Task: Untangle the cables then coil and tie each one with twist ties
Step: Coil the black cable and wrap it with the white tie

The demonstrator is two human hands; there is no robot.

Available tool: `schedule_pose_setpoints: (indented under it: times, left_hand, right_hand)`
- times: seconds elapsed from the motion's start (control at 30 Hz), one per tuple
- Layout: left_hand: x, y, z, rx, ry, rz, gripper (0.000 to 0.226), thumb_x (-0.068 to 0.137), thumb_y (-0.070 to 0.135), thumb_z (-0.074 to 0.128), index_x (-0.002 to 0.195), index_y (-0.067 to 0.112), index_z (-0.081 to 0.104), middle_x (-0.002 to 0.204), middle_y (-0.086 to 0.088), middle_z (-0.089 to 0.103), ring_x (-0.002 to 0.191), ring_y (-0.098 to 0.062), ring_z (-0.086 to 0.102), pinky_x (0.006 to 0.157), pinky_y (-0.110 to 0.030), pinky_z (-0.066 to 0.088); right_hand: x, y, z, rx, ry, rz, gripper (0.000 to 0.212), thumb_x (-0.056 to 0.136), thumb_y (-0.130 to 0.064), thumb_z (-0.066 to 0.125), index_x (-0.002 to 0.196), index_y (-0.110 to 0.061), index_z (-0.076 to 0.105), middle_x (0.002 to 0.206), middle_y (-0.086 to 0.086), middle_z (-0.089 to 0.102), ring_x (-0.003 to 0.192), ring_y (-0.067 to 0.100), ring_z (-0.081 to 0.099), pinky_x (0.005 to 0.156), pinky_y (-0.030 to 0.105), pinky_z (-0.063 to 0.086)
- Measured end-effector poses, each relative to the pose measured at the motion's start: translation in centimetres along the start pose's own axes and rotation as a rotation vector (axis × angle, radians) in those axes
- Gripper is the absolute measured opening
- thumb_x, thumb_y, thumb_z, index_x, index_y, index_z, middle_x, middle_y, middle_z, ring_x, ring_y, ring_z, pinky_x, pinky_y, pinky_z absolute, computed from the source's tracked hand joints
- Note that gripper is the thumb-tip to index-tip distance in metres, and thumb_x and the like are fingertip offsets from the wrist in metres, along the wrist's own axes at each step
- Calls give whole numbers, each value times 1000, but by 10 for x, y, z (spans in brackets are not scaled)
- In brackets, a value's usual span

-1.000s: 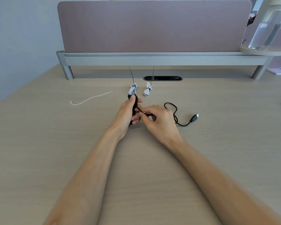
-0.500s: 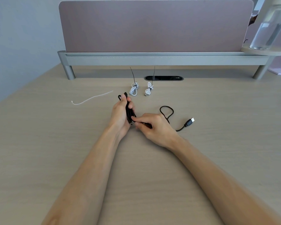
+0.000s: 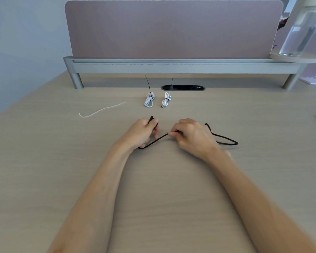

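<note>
The left hand [image 3: 144,131] grips one end of the black cable [image 3: 157,141]; the right hand [image 3: 192,136] pinches its slack. Coiling appears underway, and the next loop likely needs feeding leftward.

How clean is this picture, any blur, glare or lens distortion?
Head view: soft even light, no glare on the desk, faint shadow under the left hand. Head view edges: wide-angle stretch leans the bottle and widens the forearms. Head view centre: cable slightly smeared beside the right hand; white coils fairly crisp.
</note>
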State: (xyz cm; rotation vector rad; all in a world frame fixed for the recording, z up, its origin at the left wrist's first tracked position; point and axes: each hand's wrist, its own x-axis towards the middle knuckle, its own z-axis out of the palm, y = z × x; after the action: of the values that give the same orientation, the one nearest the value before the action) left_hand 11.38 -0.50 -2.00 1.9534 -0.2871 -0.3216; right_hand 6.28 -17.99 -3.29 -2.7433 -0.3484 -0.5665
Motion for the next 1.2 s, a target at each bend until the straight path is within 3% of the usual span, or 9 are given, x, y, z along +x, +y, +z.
schedule_pose_setpoints:
  times: [0.13, 0.23, 0.33, 0.47, 0.67, 0.8, 0.9, 1.13, 1.2]
  left_hand:
    - [-4, 4, -3, 135, -190, -25, 36, 102, 35, 40, 88, 11, 63, 75, -4, 73, 37, -11, 19, 37, -14, 17]
    - [-7, 5, -4, 143, -259, -48, 37, 102, 37, 40, 85, 12, 61, 53, 5, 47, 38, -8, 17, 37, -16, 14]
    - [-3, 2, -1, -33, -145, -50, 33, 103, 38, 35, 80, 16, 47, 55, 6, 31, 38, -6, 14, 37, -14, 13]
    - [4, -3, 4, -248, 30, -37, 33, 104, 39, 31, 80, 18, 41, 57, 6, 32, 37, -6, 16, 38, -15, 15]
    - [3, 1, 5, -340, -7, -12, 38, 103, 46, 28, 81, 17, 39, 61, 4, 34, 39, -7, 20, 39, -19, 20]
    - [-1, 1, 4, -308, -54, 21, 42, 98, 55, 35, 91, 14, 44, 62, 6, 35, 43, -8, 22, 41, -21, 22]
    - [-2, 0, 5, -257, -50, 63, 34, 98, 48, 44, 95, 14, 48, 68, 3, 32, 44, -8, 23, 42, -20, 22]
    - [2, -1, 6, -449, 68, 38, 26, 104, 32, 39, 89, 13, 49, 67, 1, 36, 38, -6, 26, 39, -19, 23]
    - [4, -2, 4, -521, 107, 44, 28, 104, 31, 37, 85, 14, 46, 68, 1, 38, 38, -6, 25, 39, -20, 24]
  right_hand:
    - [-1, 18, -6, -38, 61, 223, 22, 94, -35, 53, 90, -19, 67, 90, -3, 66, 92, 22, 58, 66, 32, 37]
    - [0, 20, -3, -44, 123, 372, 25, 94, -37, 53, 86, -17, 65, 82, 1, 67, 81, 30, 58, 61, 31, 36]
    - [3, 8, 3, 140, 225, 422, 24, 93, -32, 55, 80, -15, 64, 71, 0, 63, 72, 27, 56, 63, 33, 44]
    - [4, -14, 7, 402, 293, 217, 19, 91, -12, 54, 85, -9, 71, 85, 3, 70, 78, 19, 60, 75, 29, 45]
    - [1, -22, 21, 265, 254, -68, 15, 90, -15, 60, 87, -17, 74, 72, 1, 55, 71, 20, 52, 63, 36, 46]
    - [4, -24, 23, 174, 276, -99, 17, 89, -15, 58, 83, -11, 73, 71, 3, 54, 67, 23, 51, 55, 40, 47]
    - [5, -24, 24, 100, 280, -104, 16, 89, -15, 58, 81, -9, 72, 70, 4, 53, 66, 24, 50, 50, 40, 45]
    - [2, -30, 19, 157, 257, -133, 20, 92, -21, 58, 106, -16, 71, 77, 0, 58, 66, 21, 52, 54, 34, 47]
    - [0, -33, 18, 212, 221, -141, 19, 92, -18, 57, 105, -15, 71, 74, -2, 55, 62, 18, 49, 54, 34, 46]
